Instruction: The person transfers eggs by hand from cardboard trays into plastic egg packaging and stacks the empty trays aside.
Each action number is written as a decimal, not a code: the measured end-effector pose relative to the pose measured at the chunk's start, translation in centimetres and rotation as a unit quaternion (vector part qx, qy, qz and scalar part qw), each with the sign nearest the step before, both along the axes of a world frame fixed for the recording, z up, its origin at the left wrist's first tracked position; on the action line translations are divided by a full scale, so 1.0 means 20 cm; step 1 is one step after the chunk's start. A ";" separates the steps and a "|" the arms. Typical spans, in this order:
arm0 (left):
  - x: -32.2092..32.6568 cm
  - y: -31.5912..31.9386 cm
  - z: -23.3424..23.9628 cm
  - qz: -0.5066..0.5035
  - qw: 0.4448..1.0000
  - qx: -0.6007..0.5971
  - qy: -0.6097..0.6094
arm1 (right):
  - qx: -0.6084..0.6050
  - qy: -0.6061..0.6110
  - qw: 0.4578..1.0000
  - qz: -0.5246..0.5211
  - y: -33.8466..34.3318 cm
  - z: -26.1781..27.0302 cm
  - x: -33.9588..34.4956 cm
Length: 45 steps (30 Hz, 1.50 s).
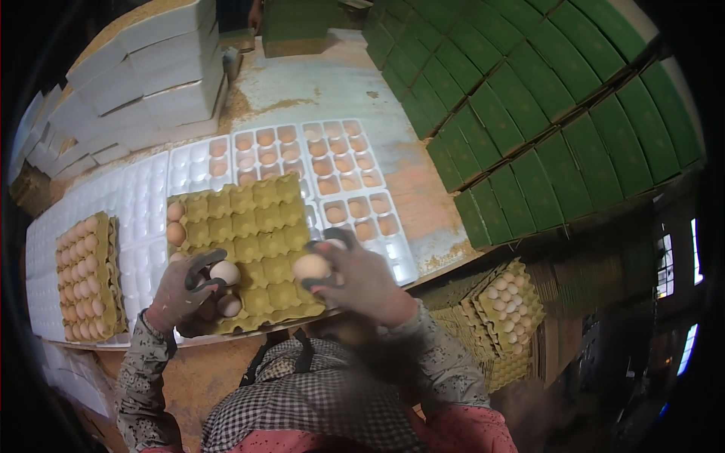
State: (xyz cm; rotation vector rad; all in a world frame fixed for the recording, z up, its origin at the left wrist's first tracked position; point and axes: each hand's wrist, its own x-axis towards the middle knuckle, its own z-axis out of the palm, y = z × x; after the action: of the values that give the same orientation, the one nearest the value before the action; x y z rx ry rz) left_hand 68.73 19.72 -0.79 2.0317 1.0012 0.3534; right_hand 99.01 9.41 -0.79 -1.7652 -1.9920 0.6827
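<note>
A yellowish pulp egg tray [269, 246] lies before me on top of white plastic egg trays [400, 257]. My left hand [181, 289], in a thin glove with dark fingertips, grips a pale egg [225, 273] above the tray's left side. Just below it, another egg [229, 306] rests in a cup. Two brown eggs [176, 222] sit at the tray's far left edge. Over the right edge, my gloved right hand [365, 272] holds a light brown egg [312, 267]; a second egg [336, 244] shows partly behind its fingers. Brown eggs [342, 165] fill several white cups beyond.
A full pulp tray of eggs [85, 277] stands at left. White boxes [170, 68] are stacked behind it. Green cartons [538, 107] form a wall along the right. Loaded egg trays [507, 311] are piled below the table's right edge. Another person's hand [256, 16] shows at the far end.
</note>
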 end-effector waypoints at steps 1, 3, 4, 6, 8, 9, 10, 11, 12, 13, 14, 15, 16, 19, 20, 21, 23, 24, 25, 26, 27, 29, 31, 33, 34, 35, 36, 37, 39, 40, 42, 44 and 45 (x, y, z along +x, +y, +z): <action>0.03 -0.03 0.01 0.019 0.997 -0.053 -0.056 | -0.045 0.066 0.990 -0.118 -0.04 -0.04 0.14; 0.24 -0.08 0.04 -0.062 0.993 -0.014 -0.103 | -0.001 -0.079 0.978 -0.192 -0.12 -0.16 0.35; 0.39 -0.11 0.12 -0.109 0.994 0.016 -0.024 | -0.002 -0.077 0.977 -0.197 -0.14 -0.25 0.42; 0.67 -0.16 0.05 -0.177 0.980 0.092 -0.005 | -0.081 -0.216 0.953 -0.195 -0.14 -0.40 0.52; 0.96 -0.19 -0.03 -0.224 0.960 0.146 0.086 | -0.042 -0.195 0.962 -0.184 -0.17 -0.49 0.61; 1.08 -0.20 -0.05 -0.241 0.936 0.167 0.195 | -0.006 -0.172 0.969 -0.175 -0.18 -0.51 0.63; 1.14 -0.19 -0.15 -0.245 0.920 0.223 0.209 | 0.017 -0.112 0.978 -0.176 -0.16 -0.50 0.62; 1.21 -0.16 -0.25 -0.256 0.899 0.211 0.286 | 0.020 -0.108 0.981 -0.163 -0.15 -0.49 0.58; 1.17 -0.14 -0.35 -0.234 0.907 0.196 0.289 | 0.065 -0.056 0.984 -0.155 -0.12 -0.52 0.49; 1.22 -0.12 -0.38 -0.236 0.913 0.188 0.274 | 0.103 -0.015 0.979 -0.175 -0.15 -0.55 0.48; 1.26 -0.14 -0.42 -0.207 0.939 0.181 0.204 | 0.146 -0.071 0.975 -0.154 -0.20 -0.67 0.48; 1.26 -0.18 -0.39 -0.160 0.961 0.175 0.145 | 0.168 -0.092 0.973 -0.126 -0.21 -0.74 0.46; 1.29 -0.23 -0.48 -0.154 0.955 0.208 0.146 | 0.190 -0.111 0.971 -0.099 -0.23 -0.79 0.45; 1.34 -0.33 -0.50 -0.206 0.935 0.208 0.199 | 0.229 0.084 0.959 -0.142 -0.26 -0.84 0.49; 1.34 -0.35 -0.61 -0.220 0.908 0.292 0.205 | 0.224 0.130 0.945 -0.199 -0.26 -0.79 0.47; 1.37 -0.38 -0.72 -0.242 0.870 0.376 0.205 | 0.210 0.240 0.918 -0.237 -0.26 -0.88 0.50; 1.39 -0.39 -0.76 -0.213 0.912 0.315 0.156 | 0.188 0.080 0.960 -0.190 -0.27 -0.89 0.52; 1.40 -0.38 -0.72 -0.210 0.911 0.317 0.159 | 0.200 0.145 0.949 -0.196 -0.26 -0.88 0.49; 1.40 -0.37 -0.65 -0.238 0.900 0.298 0.210 | 0.208 0.211 0.934 -0.200 -0.26 -0.85 0.45; 1.37 -0.38 -0.58 -0.266 0.887 0.277 0.257 | 0.208 0.212 0.934 -0.197 -0.27 -0.83 0.43; 1.33 -0.38 -0.55 -0.264 0.888 0.279 0.254 | 0.224 0.093 0.961 -0.137 -0.30 -0.79 0.42; 1.25 -0.38 -0.48 -0.286 0.878 0.259 0.284 | 0.233 -0.034 0.969 -0.072 -0.30 -0.78 0.39; 1.15 -0.42 -0.28 -0.313 0.879 0.285 0.219 | 0.178 -0.151 0.971 -0.046 -0.31 -0.84 0.39; 0.85 -0.43 -0.06 -0.260 0.922 0.286 0.030 | 0.105 0.167 0.956 -0.219 -0.34 -0.86 0.33; 0.66 -0.43 -0.01 -0.195 0.946 0.246 -0.079 | 0.159 0.033 0.972 -0.172 -0.31 -0.77 0.28; 0.48 -0.41 -0.01 -0.119 0.951 0.271 -0.090 | 0.206 -0.109 0.964 -0.131 -0.33 -0.70 0.26; 0.26 -0.37 0.02 -0.058 0.969 0.228 -0.075 | 0.191 -0.133 0.961 -0.146 -0.37 -0.67 0.24; 0.05 -0.35 0.01 0.022 0.961 0.269 -0.054 | 0.187 -0.142 0.960 -0.155 -0.39 -0.69 0.21; -0.25 -0.26 -0.03 0.076 0.968 0.235 0.031 | 0.096 -0.173 0.966 -0.166 -0.44 -0.77 0.18; -0.36 -0.26 -0.08 0.061 0.974 0.202 0.085 | 0.084 -0.212 0.967 -0.117 -0.41 -0.73 0.17; -0.42 -0.27 -0.12 0.011 0.968 0.198 0.155 | 0.108 -0.177 0.969 -0.136 -0.37 -0.66 0.12; -0.41 -0.27 -0.14 -0.055 0.939 0.211 0.265 | 0.187 -0.087 0.960 -0.188 -0.29 -0.57 0.00; -0.41 -0.25 -0.16 -0.062 0.940 0.213 0.259 | 0.274 -0.077 0.949 -0.134 -0.24 -0.46 -0.13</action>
State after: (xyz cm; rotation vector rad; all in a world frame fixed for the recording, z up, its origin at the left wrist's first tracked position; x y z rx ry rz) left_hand 60.63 14.71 -4.02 2.6514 1.1715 -0.0533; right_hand 96.45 4.65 -10.08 -1.7161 -1.7533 -0.1002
